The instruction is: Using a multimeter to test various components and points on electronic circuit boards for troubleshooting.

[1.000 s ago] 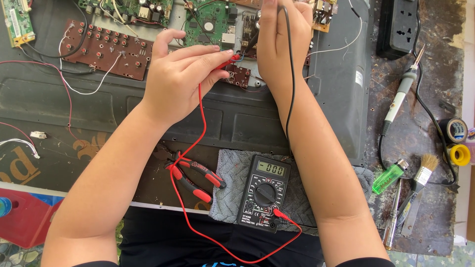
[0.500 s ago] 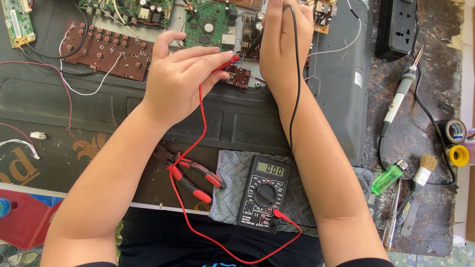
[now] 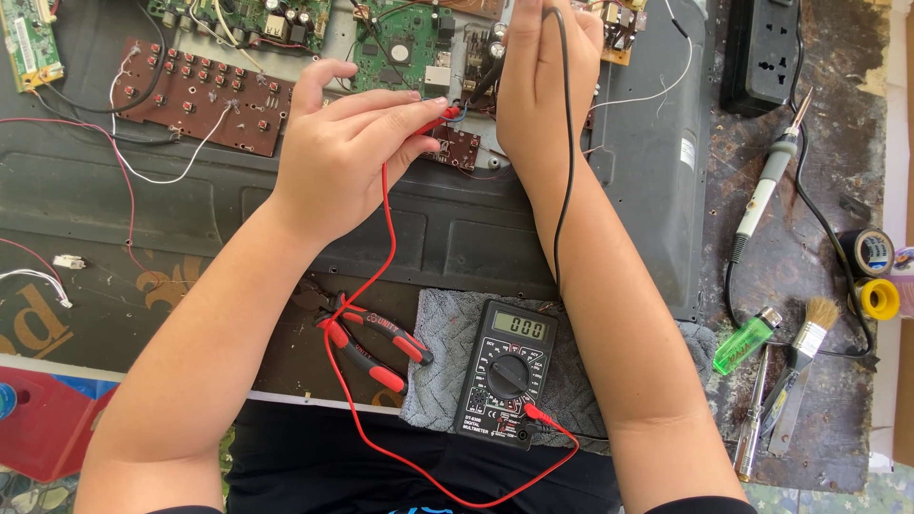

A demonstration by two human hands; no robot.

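left hand (image 3: 352, 152) holds red probe (image 3: 433, 119), right hand (image 3: 543, 76) black probe (image 3: 486, 81), on green circuit board (image 3: 400, 48); multimeter (image 3: 505, 373) below.

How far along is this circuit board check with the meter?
Done: the casing is open, boards exposed, and the meter is on with both leads plugged in. In hand: the left hand presses the red probe near the small brown board; the right hand holds the black probe at the green board. Left: the soldering iron and pliers lie unused.
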